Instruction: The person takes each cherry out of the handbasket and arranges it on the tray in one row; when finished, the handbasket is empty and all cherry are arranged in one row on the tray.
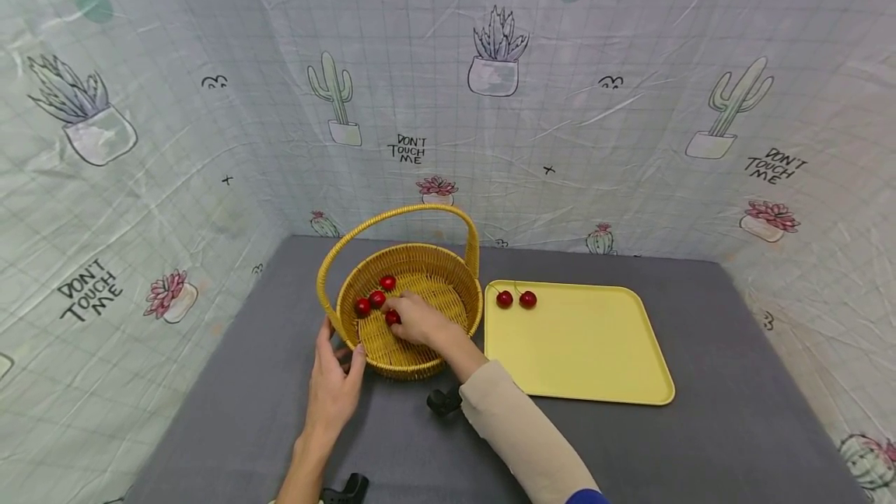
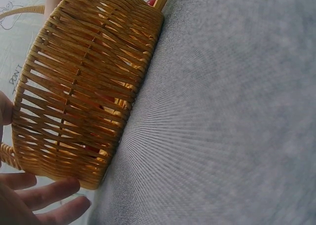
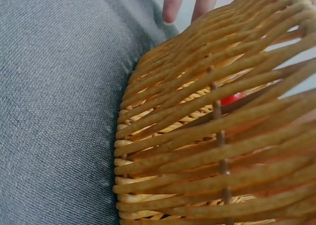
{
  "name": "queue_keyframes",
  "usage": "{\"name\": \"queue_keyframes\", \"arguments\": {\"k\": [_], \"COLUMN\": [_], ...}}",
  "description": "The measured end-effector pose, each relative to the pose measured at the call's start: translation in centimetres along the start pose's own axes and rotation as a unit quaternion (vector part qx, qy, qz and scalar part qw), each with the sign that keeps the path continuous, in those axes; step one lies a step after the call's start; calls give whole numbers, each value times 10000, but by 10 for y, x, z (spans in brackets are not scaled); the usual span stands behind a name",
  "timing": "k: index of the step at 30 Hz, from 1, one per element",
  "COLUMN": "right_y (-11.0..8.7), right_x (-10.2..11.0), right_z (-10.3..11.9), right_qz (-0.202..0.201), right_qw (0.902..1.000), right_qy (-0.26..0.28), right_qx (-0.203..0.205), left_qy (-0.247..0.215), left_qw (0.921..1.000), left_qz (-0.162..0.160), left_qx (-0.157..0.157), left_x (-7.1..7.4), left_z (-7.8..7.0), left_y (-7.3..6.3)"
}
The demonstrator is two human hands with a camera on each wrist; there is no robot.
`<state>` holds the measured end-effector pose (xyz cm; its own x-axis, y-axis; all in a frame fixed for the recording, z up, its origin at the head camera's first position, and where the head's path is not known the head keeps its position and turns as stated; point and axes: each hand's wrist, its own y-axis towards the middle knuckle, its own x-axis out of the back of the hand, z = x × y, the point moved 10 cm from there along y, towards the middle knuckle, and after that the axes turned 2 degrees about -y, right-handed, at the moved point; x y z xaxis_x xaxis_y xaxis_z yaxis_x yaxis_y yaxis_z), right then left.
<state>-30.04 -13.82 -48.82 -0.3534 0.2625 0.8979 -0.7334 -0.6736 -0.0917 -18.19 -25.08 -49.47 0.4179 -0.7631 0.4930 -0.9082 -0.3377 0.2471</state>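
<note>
A round yellow wicker basket (image 1: 434,259) with a tall arched handle stands on the grey table. My left hand (image 1: 334,391) steadies its near left side, thumb at the rim and fingers (image 2: 54,193) along the outer wall. My right hand (image 1: 420,321) reaches over the near right rim into the basket. Its fingertips pinch a dark red cherry (image 1: 393,318) low inside. Three more cherries lie by the left inner wall, the nearest to the fingers being a cherry (image 1: 377,299). Through the weave, a bit of red cherry (image 3: 232,98) shows in the right wrist view.
Right of the basket lies a shallow yellow tray (image 1: 581,344). Two stemmed cherries rest at its far left corner, one of them a cherry (image 1: 528,299). A cactus-print cloth (image 1: 546,131) hangs behind the grey tabletop (image 1: 231,411) and along its sides.
</note>
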Motion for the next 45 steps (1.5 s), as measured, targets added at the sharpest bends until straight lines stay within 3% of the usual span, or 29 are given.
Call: {"name": "queue_keyframes", "arguments": {"k": [6,14,20,29,45], "right_y": [-6,-14,-24,-45,-89], "right_x": [5,21,34,60,100], "right_z": [5,12,4,-6,-31], "right_qz": [20,-345,-471,-878,-1699], "right_qw": [9994,9961,9925,9906,9767], "right_qy": [285,563,1049,944,1201], "right_qx": [173,592,404,449,530], "left_qy": [3,-4,-11,40,25], "left_qw": [10000,10000,10000,10000,10000], "left_qz": [20,36,30,17,-22], "left_qx": [29,1,47,9,4], "left_x": [0,-1,0,-1,-1], "left_z": [1,0,-1,-2,-1], "left_y": [-1,0,0,-1,-1]}}
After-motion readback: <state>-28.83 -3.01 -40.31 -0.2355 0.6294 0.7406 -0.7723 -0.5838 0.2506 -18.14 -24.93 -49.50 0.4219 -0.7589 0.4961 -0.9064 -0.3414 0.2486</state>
